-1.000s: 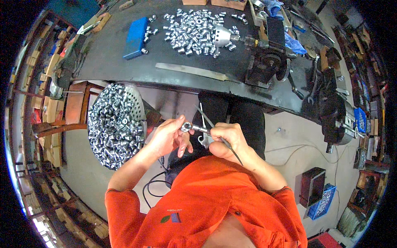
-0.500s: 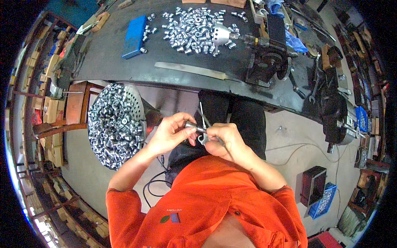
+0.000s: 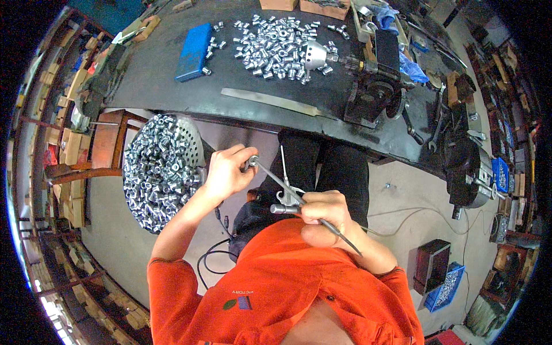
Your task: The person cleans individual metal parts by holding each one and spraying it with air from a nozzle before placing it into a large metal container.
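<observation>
My left hand point(image 3: 230, 169) is closed around a small shiny metal fitting point(image 3: 253, 161), its open end turned toward my right hand. My right hand point(image 3: 328, 211) is wrapped around a long, thin, dark file-like rod point(image 3: 277, 181). One end of the rod meets the fitting; whether it goes inside, I cannot tell. The other end tapers past my right wrist. From the same fist stick out a short metal cylinder point(image 3: 283, 209) and a slim silver measuring tool point(image 3: 283, 164) with a hooked jaw. Their held ends are hidden by my fingers.
A perforated metal bowl point(image 3: 192, 138) heaped with fittings stands at my left. On the dark bench point(image 3: 161, 95) lie a fitting pile point(image 3: 276, 49), a blue box point(image 3: 194, 52), a flat metal strip point(image 3: 270, 101) and a geared machine point(image 3: 374, 95). Blue crate point(image 3: 445, 287) on the floor, right.
My hands have moved apart. The rod now reaches the fitting in my left hand, while the metal cylinder, earlier between both hands, sits lower, beside my right fist.
</observation>
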Demonstrator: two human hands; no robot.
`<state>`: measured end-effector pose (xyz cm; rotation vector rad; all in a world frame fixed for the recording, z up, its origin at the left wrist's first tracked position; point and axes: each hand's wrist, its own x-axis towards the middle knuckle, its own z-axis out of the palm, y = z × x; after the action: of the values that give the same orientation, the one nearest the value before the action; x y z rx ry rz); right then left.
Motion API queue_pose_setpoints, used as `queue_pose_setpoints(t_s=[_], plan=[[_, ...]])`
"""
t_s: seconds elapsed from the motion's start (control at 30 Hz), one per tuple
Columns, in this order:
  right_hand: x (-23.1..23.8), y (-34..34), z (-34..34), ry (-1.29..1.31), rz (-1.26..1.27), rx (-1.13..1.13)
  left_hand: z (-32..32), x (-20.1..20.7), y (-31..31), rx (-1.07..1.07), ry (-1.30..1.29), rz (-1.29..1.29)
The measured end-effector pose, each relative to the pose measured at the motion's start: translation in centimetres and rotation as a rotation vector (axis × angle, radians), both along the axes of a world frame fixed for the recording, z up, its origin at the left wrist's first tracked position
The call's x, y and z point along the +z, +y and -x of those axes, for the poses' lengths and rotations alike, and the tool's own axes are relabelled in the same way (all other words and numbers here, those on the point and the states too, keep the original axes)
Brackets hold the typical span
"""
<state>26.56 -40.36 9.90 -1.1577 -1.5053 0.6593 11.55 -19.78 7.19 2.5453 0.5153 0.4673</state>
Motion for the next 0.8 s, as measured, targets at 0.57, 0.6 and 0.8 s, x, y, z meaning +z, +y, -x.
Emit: queue_pose_setpoints(t_s=[0.57,0.6,0.8], plan=[[-2.3,1.6,-0.9,0.024,0.106,-0.173,-2.8,-2.3,0.7,-0.15,0.036,-0.111],[-2.0,0.9,-1.5,0.0,0.08,-0.221,-3.9,-2.1,1.6,-0.132,-0.073,-0.067],[-1.9,-0.4,-1.8,-0.051,-0.051,-0.428,-13.0,-1.4,10.6,0.062,-0.222,-0.049]])
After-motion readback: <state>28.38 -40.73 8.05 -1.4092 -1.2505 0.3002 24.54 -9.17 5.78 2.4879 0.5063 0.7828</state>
